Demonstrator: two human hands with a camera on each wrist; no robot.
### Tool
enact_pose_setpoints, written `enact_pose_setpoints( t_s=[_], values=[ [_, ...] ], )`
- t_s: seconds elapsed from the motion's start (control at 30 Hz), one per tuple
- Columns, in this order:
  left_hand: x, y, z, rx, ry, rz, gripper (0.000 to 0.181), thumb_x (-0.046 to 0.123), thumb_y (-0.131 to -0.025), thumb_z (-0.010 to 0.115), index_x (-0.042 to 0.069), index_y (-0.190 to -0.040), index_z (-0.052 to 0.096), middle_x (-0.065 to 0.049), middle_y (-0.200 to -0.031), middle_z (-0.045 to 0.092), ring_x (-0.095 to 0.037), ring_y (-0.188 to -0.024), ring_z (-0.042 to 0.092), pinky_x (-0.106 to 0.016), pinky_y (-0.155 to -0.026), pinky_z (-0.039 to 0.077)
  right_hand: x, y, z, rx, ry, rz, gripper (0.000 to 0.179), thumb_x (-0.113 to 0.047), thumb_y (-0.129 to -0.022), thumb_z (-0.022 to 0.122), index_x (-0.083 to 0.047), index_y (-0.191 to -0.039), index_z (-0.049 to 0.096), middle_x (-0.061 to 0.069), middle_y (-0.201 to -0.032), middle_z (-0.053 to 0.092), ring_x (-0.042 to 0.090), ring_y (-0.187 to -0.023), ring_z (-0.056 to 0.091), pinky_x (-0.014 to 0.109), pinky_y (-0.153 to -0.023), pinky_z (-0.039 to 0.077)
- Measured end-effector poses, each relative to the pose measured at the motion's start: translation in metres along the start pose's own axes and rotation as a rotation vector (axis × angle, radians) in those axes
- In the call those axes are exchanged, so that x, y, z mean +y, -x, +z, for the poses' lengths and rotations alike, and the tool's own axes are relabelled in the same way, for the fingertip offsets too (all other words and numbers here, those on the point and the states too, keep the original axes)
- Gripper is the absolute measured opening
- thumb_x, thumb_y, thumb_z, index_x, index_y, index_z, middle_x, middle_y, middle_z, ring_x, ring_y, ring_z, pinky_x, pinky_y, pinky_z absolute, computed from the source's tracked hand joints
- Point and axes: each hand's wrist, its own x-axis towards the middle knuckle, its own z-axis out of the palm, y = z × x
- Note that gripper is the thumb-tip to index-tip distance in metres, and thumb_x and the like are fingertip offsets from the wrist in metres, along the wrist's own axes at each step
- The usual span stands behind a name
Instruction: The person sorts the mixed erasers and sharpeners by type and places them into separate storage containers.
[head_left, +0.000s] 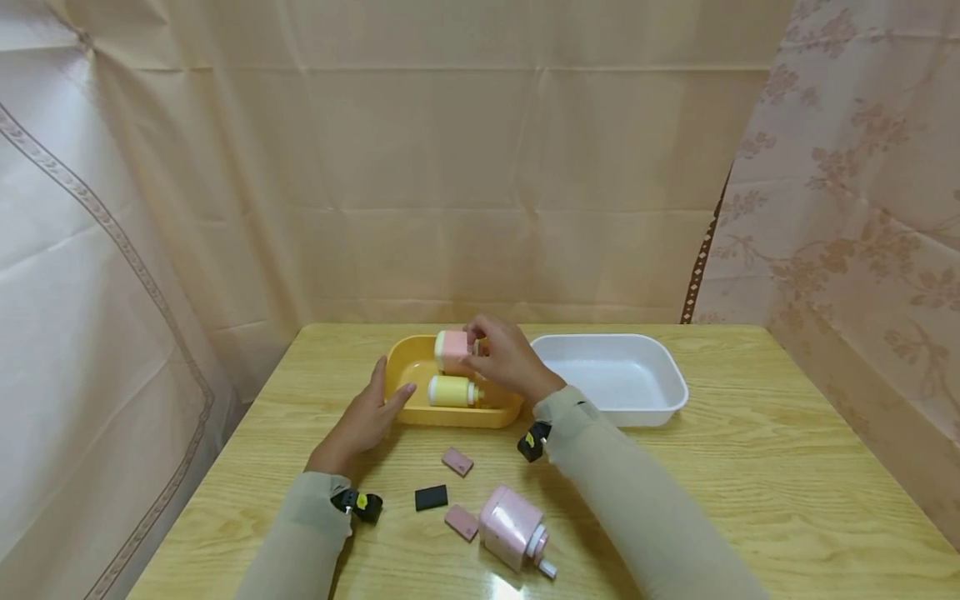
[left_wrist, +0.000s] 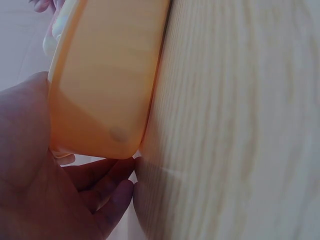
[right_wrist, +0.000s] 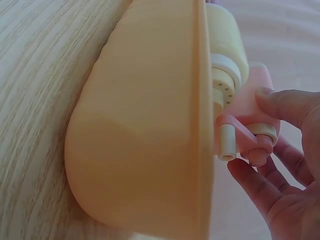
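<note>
- Table (head_left: 810, 500), wood-grained, bears an orange tray (head_left: 457, 418) far left of centre and a white tray (head_left: 611, 375) just right of it.
- The right hand (head_left: 510, 354) pinches the pink bottle (head_left: 452, 352) near its neck, over the far part of the orange tray. The bottle is on its side, base to the left. I cannot tell whether it touches the tray's floor.
- From the head the pink bottle's neck is mostly behind fingers; the right wrist view shows its cream nozzle (right_wrist: 227, 142), and the thumb pressed on the body with fingers below.
- The yellow bottle (head_left: 450, 392) lies inside the orange tray, on the near side of the pink one, cap to the right. The right wrist view adds small holes in its cap.
- The left hand (head_left: 367, 417) grips the orange tray's left end, thumb over the rim, fingers outside. Only the left wrist view shows fingertips at the tray's lower corner, and a dark spot (left_wrist: 119, 134) on its wall.
- Only the head view shows the near things: a black block (head_left: 431, 497), two mauve blocks (head_left: 457, 462), and a lilac bottle (head_left: 512, 527) on its side to their right.
</note>
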Motion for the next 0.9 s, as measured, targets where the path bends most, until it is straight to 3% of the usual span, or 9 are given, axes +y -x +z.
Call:
enact_pose_setpoints(
  t_s=[0.5, 0.9],
  values=[
    [0.0, -0.001, 0.001, 0.004, -0.001, 0.004, 0.099, 0.068, -0.103, 0.04, 0.01, -0.166, -0.011, -0.022, -0.172, 0.01, -0.046, -0.156, 0.022, -0.061, -0.125, 0.018, 0.007, -0.003, 0.012, -0.039, 0.04, -0.004, 0.027, -0.009, -0.087, 0.082, -0.014, -0.096, 0.058, 0.001, -0.093, 0.058, 0.013, -0.078, 0.056, 0.027, -0.068, 0.049],
    [0.0, -0.002, 0.002, 0.004, 0.005, -0.009, 0.096, 0.063, -0.106, 0.042, 0.012, -0.166, -0.012, -0.021, -0.173, 0.01, -0.044, -0.156, 0.02, -0.06, -0.125, 0.017, 0.011, -0.002, 0.018, -0.064, 0.031, 0.015, 0.028, -0.014, -0.088, 0.084, -0.015, -0.094, 0.056, -0.001, -0.098, 0.057, 0.016, -0.084, 0.057, 0.028, -0.072, 0.05]
  ],
)
